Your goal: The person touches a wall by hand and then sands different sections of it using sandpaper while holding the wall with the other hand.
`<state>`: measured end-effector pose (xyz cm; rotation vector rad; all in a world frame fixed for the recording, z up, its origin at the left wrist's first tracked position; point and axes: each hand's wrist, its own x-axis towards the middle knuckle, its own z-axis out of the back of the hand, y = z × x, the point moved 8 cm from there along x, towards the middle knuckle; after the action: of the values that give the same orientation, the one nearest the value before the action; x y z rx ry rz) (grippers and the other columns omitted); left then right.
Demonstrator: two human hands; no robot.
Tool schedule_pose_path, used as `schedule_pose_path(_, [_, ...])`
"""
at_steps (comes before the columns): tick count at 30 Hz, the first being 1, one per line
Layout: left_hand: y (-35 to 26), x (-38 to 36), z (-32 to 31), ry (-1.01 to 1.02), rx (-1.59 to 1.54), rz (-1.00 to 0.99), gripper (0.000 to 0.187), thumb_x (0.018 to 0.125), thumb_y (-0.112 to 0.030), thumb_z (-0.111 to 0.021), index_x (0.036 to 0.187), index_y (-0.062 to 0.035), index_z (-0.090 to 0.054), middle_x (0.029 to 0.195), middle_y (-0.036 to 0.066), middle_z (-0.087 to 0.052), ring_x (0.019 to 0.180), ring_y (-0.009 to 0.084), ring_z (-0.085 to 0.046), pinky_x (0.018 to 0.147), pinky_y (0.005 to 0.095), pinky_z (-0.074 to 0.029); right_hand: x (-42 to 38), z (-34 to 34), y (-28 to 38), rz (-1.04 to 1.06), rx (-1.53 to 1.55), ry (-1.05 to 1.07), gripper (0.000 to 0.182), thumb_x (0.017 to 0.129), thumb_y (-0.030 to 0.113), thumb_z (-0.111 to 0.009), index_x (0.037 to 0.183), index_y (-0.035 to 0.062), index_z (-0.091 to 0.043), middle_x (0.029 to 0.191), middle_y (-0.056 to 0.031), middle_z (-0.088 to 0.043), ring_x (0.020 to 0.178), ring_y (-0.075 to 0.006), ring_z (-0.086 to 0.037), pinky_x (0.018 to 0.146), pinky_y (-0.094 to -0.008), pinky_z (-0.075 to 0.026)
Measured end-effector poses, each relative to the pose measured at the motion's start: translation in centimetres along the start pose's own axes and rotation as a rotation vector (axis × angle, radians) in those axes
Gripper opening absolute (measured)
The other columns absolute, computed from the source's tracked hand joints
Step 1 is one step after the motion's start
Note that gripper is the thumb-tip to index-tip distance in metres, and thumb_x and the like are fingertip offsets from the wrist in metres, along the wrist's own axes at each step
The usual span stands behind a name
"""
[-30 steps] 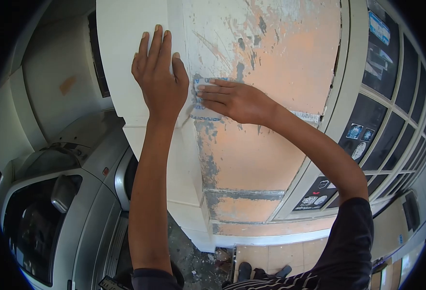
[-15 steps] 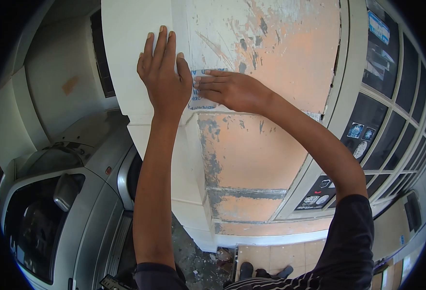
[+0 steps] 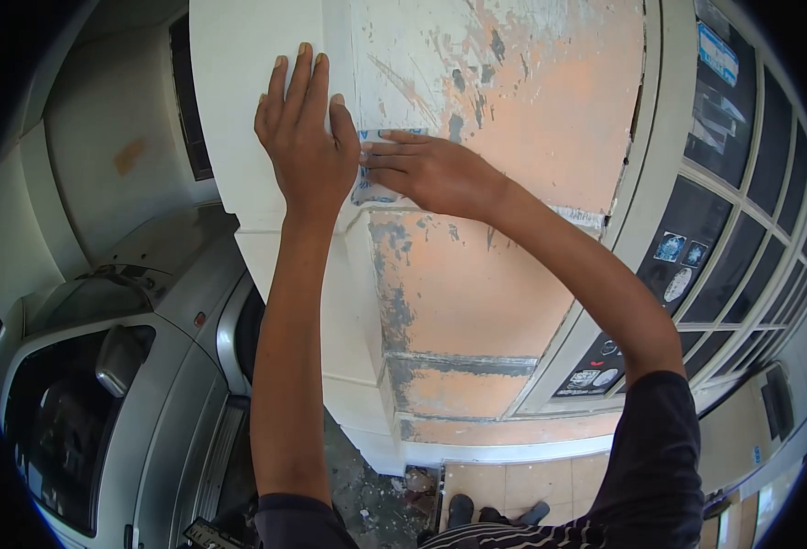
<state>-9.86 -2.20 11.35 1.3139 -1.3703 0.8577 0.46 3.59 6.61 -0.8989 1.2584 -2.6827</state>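
My left hand [image 3: 308,146] lies flat against the white part of the wall [image 3: 266,183], its fingers spread and pointing up, holding nothing. Just right of it, my right hand [image 3: 435,174] holds a sheet of sandpaper [image 3: 374,193] against the wall, with the fingers stretched over it and pointing left. Blue print shows on the sheet's whitish back; its rough side is hidden. Around the sheet the wall has peach-coloured paint [image 3: 559,119] with scraped white and grey patches.
Below the hands a ledge leads to a lower peach panel [image 3: 476,284] with grey worn spots. A silver car [image 3: 174,366] stands at the left. At the right is a white-framed paned window [image 3: 742,220] with stickers. Debris [image 3: 417,489] lies on the floor near the person's feet.
My right hand and the sandpaper have shifted slightly left and remain against the wall. The left hand stays flat on the wall; the whole view has moved a little.
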Motion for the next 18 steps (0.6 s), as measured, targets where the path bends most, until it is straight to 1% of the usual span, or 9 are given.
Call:
schedule_pose_path(2, [-0.3, 0.1, 0.2, 0.013, 0.025, -0.016, 0.042, 0.09, -0.008, -0.056, 0.132, -0.0008, -0.057, 0.141, 0.013, -0.054, 0.138, 0.0309, -0.04, 0.112, 0.0453, -0.027, -0.8, 0.4, -0.6, 0.017, 0.012, 0.039, 0.033, 0.085, 0.008, -0.059, 0.117, 0.007, -0.065, 0.132, -0.0065, -0.061, 0.127, -0.0203, -0.053, 0.115, -0.035, -0.036])
schedule_pose_path(4, [-0.3, 0.2, 0.2, 0.013, 0.02, -0.01, 0.042, 0.09, -0.008, -0.055, 0.132, -0.0009, -0.056, 0.141, 0.013, -0.054, 0.138, 0.0309, -0.04, 0.112, 0.0454, -0.027, -4.4, 2.0, -1.2, 0.03, -0.003, 0.087, 0.037, 0.081, 0.008, -0.062, 0.118, 0.0091, -0.065, 0.133, -0.0044, -0.06, 0.128, -0.0197, -0.052, 0.115, -0.0369, -0.037])
schedule_pose_path(8, [0.1, -0.1, -0.1, -0.01, -0.005, 0.017, 0.042, 0.089, -0.009, -0.057, 0.13, -0.0056, -0.059, 0.142, 0.007, -0.054, 0.139, 0.0281, -0.039, 0.112, 0.0498, -0.026, -13.3, 5.6, -3.5, -0.164, -0.028, 0.271, 0.049, 0.07, 0.005, -0.071, 0.118, 0.0123, -0.064, 0.137, -0.0011, -0.057, 0.133, -0.0188, -0.047, 0.117, -0.0403, -0.034])
schedule_pose_path(11, [0.1, -0.1, -0.2, -0.003, 0.008, 0.036, 0.041, 0.09, -0.01, -0.056, 0.13, -0.0061, -0.059, 0.142, 0.007, -0.054, 0.139, 0.028, -0.039, 0.112, 0.0497, -0.026, -13.0, 5.3, -3.2, -0.159, -0.03, 0.245, 0.053, 0.069, 0.004, -0.073, 0.121, 0.0123, -0.063, 0.137, -0.0014, -0.057, 0.134, -0.0192, -0.046, 0.118, -0.0409, -0.033])
schedule_pose_path(13, [0.1, -0.2, -0.3, -0.007, -0.014, 0.019, 0.041, 0.09, -0.01, -0.056, 0.13, -0.006, -0.059, 0.142, 0.007, -0.054, 0.139, 0.0279, -0.039, 0.112, 0.0495, -0.026, -9.1, 3.3, -2.0, -0.105, -0.033, 0.206, 0.052, 0.07, 0.004, -0.072, 0.121, 0.0116, -0.063, 0.136, -0.0018, -0.058, 0.134, -0.0198, -0.046, 0.118, -0.0407, -0.033])
schedule_pose_path(15, [0.1, -0.1, 0.0, -0.009, -0.018, 0.006, 0.041, 0.09, -0.01, -0.056, 0.13, -0.005, -0.059, 0.141, 0.008, -0.054, 0.139, 0.0282, -0.039, 0.112, 0.0492, -0.026, -4.6, 0.5, -0.4, -0.005, 0.04, 0.072, 0.045, 0.076, 0.004, -0.066, 0.121, 0.0075, -0.063, 0.136, -0.0046, -0.057, 0.132, -0.0197, -0.048, 0.118, -0.0379, -0.033])
schedule_pose_path(16, [-0.2, 0.0, 0.0, 0.007, -0.004, -0.005, 0.041, 0.09, -0.009, -0.056, 0.13, -0.0022, -0.058, 0.141, 0.011, -0.054, 0.138, 0.0311, -0.04, 0.111, 0.0483, -0.027, -2.7, -0.2, 0.4, 0.0, 0.087, -0.006, 0.027, 0.087, 0.013, -0.059, 0.112, 0.0059, -0.066, 0.131, -0.0084, -0.061, 0.128, -0.0199, -0.052, 0.116, -0.0345, -0.033])
schedule_pose_path(17, [-0.5, 0.1, 0.2, 0.016, 0.011, -0.019, 0.041, 0.09, -0.007, -0.056, 0.13, 0.0006, -0.058, 0.14, 0.014, -0.054, 0.137, 0.0341, -0.041, 0.111, 0.0475, -0.029, -1.4, -0.9, 1.1, -0.003, 0.059, 0.001, 0.028, 0.087, 0.013, -0.059, 0.112, 0.0056, -0.066, 0.132, -0.0083, -0.06, 0.128, -0.0197, -0.052, 0.116, -0.0341, -0.033])
schedule_pose_path(18, [-0.7, 0.3, 0.3, 0.024, 0.025, -0.036, 0.041, 0.09, -0.006, -0.055, 0.129, 0.0034, -0.057, 0.139, 0.017, -0.054, 0.136, 0.037, -0.042, 0.111, 0.0466, -0.03, -1.1, -1.5, 1.1, -0.019, 0.081, 0.044, 0.036, 0.084, 0.011, -0.06, 0.119, 0.0057, -0.064, 0.135, -0.0061, -0.058, 0.13, -0.0193, -0.05, 0.116, -0.0353, -0.034])
